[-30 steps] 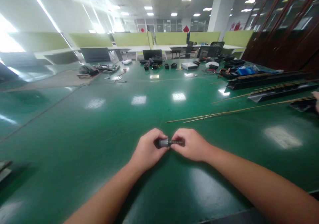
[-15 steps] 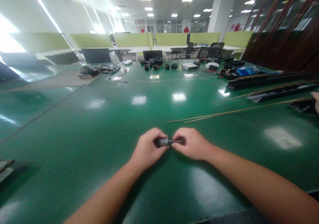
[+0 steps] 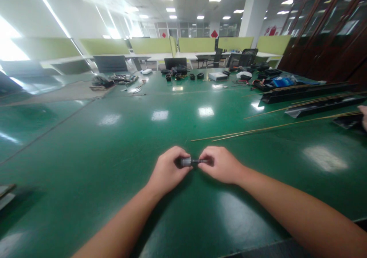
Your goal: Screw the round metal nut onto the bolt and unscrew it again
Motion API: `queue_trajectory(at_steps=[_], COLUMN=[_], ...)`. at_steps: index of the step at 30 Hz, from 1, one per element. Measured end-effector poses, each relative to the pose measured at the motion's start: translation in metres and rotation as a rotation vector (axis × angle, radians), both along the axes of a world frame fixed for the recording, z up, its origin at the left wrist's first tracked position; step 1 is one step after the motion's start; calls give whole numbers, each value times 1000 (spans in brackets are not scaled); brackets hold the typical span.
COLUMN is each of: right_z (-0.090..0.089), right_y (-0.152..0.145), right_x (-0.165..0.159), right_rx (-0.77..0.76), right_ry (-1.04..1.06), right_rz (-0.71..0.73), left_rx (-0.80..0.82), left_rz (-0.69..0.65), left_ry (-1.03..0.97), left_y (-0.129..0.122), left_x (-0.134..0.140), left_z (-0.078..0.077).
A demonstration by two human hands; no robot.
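In the head view, my left hand (image 3: 170,170) is closed around the thick end of a small grey and black cylindrical piece (image 3: 186,161). From it a thin dark shaft (image 3: 197,161) runs sideways into the fingers of my right hand (image 3: 220,164), which pinches its far end. The piece lies level between both hands, low over the green table. Blur and the fingers hide its ends, so its exact kind cannot be told.
Long thin rods (image 3: 243,133) lie beyond my right hand, reaching to black channels (image 3: 323,103) at the right. Another person's hand (image 3: 363,116) shows at the right edge. Electronic parts and a white box (image 3: 218,76) stand at the back of the green table (image 3: 114,147).
My left hand has shifted slightly left with the thick end, and the gap between my hands is a little wider. My right hand has barely moved.
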State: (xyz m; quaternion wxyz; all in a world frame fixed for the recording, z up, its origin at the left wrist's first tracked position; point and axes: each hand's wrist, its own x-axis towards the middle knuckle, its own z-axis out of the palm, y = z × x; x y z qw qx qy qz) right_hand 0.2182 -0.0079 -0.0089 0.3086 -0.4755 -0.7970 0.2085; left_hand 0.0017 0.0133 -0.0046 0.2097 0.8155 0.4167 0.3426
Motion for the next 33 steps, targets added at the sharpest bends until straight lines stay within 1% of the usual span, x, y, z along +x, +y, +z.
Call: queue_trajectory(at_steps=[17,33], right_z=[1,0], right_y=[2,3], right_x=[2,3], right_rx=[8,-3], right_ry=[10,36], right_rz=[-24,-43], left_rx=[62,63], left_rz=[29,58], left_ry=[8,8], left_y=[4,7], left_x=[-6,-10], left_z=[1,1])
